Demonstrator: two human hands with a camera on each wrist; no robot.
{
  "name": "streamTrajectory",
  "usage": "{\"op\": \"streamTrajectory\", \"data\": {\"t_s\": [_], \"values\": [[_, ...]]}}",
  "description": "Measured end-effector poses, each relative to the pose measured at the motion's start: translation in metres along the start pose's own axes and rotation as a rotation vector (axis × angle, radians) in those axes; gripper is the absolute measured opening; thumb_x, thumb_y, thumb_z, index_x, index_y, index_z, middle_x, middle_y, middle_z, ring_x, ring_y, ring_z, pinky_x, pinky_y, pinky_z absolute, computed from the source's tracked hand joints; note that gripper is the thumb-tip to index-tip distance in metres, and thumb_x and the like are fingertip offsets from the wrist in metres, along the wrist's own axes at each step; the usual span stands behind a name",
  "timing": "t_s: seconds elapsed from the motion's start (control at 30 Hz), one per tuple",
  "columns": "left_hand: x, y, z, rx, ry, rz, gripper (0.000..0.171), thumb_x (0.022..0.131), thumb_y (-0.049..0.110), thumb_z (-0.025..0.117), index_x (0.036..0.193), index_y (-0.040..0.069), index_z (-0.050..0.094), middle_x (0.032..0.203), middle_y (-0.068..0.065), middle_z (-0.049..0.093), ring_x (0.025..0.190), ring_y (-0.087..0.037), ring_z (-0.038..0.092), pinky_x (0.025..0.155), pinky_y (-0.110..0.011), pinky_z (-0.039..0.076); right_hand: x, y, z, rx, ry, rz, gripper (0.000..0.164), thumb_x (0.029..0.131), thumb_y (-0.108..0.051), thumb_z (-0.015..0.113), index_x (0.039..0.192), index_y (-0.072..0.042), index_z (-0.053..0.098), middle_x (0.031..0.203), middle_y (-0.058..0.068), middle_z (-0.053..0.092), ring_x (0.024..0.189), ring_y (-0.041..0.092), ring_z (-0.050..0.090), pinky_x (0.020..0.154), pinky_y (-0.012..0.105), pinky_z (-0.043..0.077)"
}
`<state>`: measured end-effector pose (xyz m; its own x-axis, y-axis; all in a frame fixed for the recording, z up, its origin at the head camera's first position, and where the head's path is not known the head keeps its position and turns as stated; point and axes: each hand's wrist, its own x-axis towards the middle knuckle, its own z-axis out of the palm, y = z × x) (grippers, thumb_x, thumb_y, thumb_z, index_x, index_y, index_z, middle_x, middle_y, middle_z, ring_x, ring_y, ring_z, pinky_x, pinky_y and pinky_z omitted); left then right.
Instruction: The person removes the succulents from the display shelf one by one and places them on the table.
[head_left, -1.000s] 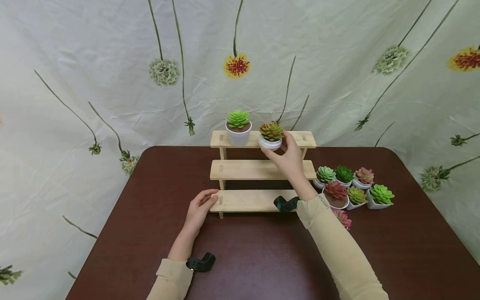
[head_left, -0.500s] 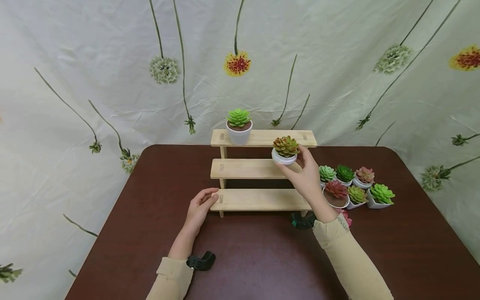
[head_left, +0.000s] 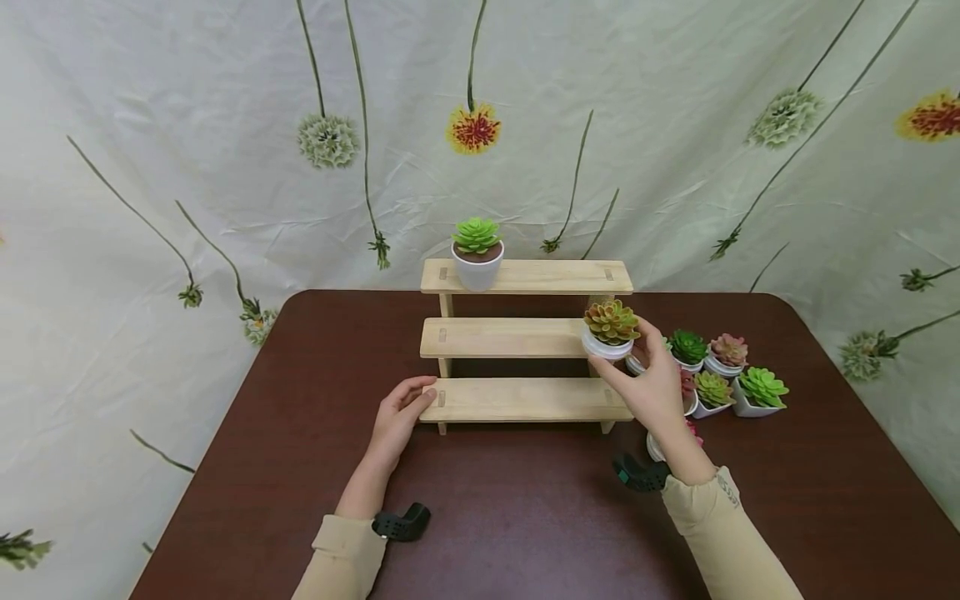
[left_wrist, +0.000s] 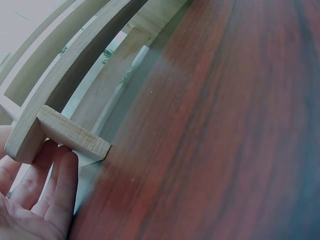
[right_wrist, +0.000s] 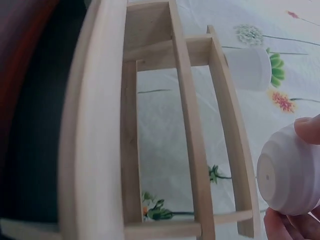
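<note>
My right hand [head_left: 651, 390] pinches a small potted succulent [head_left: 611, 325] by its round white pot, thumb on one side and fingers on the other. Brownish-green leaves top it, and it overlaps the right end of the middle shelf in the head view. In the right wrist view the pot's bare underside [right_wrist: 270, 172] shows, tilted toward the camera. My left hand [head_left: 397, 415] grips the left end of the lowest board on a three-tier wooden plant stand [head_left: 525, 400], its fingers [left_wrist: 62, 185] below the board. A bright green succulent [head_left: 477, 250] in a white pot stands on the top shelf's left.
Several more potted succulents [head_left: 712, 387] crowd together on the dark red-brown table [head_left: 495, 508] right of the stand, partly hidden by my right hand. A white cloth [head_left: 225, 100] printed with flowers hangs behind the table.
My right hand has carried the brownish-green succulent from the top shelf's right part down and to the right, past the middle shelf's right end. The left hand keeps its place on the bottom board.
</note>
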<state>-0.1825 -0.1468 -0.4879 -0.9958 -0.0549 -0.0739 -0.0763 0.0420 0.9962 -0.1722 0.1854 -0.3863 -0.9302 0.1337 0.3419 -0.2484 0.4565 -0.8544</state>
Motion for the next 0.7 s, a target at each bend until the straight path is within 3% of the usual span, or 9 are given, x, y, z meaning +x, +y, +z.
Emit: {"op": "streamTrajectory", "data": {"t_s": [0.1,0.2,0.3,0.47,0.6,0.7], "values": [[0.000,0.000,0.000,-0.001,-0.001,0.002,0.030,0.090,0.022,0.064,0.118,0.010,0.063,0.115,-0.009,0.062,0.100,-0.014,0.055,0.083,-0.025,0.042,-0.005,0.005,-0.006,-0.016,0.014,-0.004,0.072,0.078,-0.015,0.078,0.138,-0.002,0.040,0.129,0.016,0.048,0.116,0.028,0.051,0.095,0.040,0.040],[0.000,0.001,0.000,-0.001,-0.004,0.005,0.030,0.091,0.022,0.064,0.118,0.010,0.063,0.115,-0.009,0.062,0.100,-0.014,0.055,0.083,-0.025,0.042,-0.010,0.010,-0.011,-0.025,0.027,-0.004,0.072,0.077,-0.013,0.078,0.138,-0.003,0.040,0.127,0.015,0.050,0.109,0.026,0.055,0.082,0.028,0.046],[-0.001,0.000,-0.001,0.005,-0.006,0.006,0.031,0.091,0.023,0.064,0.118,0.010,0.063,0.114,-0.008,0.062,0.099,-0.013,0.055,0.082,-0.025,0.042,-0.016,0.014,-0.016,-0.045,0.045,0.017,0.073,0.077,-0.013,0.078,0.138,-0.004,0.040,0.126,0.014,0.052,0.105,0.025,0.057,0.072,0.018,0.043],[-0.001,0.001,0.000,-0.004,-0.004,0.012,0.030,0.090,0.022,0.064,0.118,0.010,0.063,0.112,-0.009,0.063,0.096,-0.013,0.056,0.080,-0.025,0.043,-0.025,0.021,-0.023,-0.059,0.068,0.039,0.073,0.077,-0.011,0.078,0.138,-0.004,0.040,0.126,0.014,0.051,0.106,0.027,0.057,0.082,0.021,0.045],[-0.002,0.002,0.000,-0.005,0.003,0.011,0.031,0.090,0.021,0.065,0.118,0.008,0.063,0.111,-0.009,0.063,0.095,-0.013,0.056,0.079,-0.024,0.043,-0.031,0.025,-0.027,-0.034,0.079,0.072,0.073,0.076,-0.008,0.078,0.139,-0.006,0.041,0.125,0.011,0.051,0.103,0.017,0.058,0.079,0.016,0.045],[-0.001,0.002,0.000,-0.003,0.006,0.009,0.032,0.090,0.021,0.065,0.118,0.006,0.063,0.110,-0.009,0.063,0.094,-0.012,0.056,0.079,-0.023,0.043,-0.035,0.027,-0.031,-0.051,0.091,0.105,0.075,0.075,-0.008,0.079,0.139,-0.007,0.041,0.126,0.010,0.049,0.104,0.017,0.057,0.079,0.015,0.044]]}}
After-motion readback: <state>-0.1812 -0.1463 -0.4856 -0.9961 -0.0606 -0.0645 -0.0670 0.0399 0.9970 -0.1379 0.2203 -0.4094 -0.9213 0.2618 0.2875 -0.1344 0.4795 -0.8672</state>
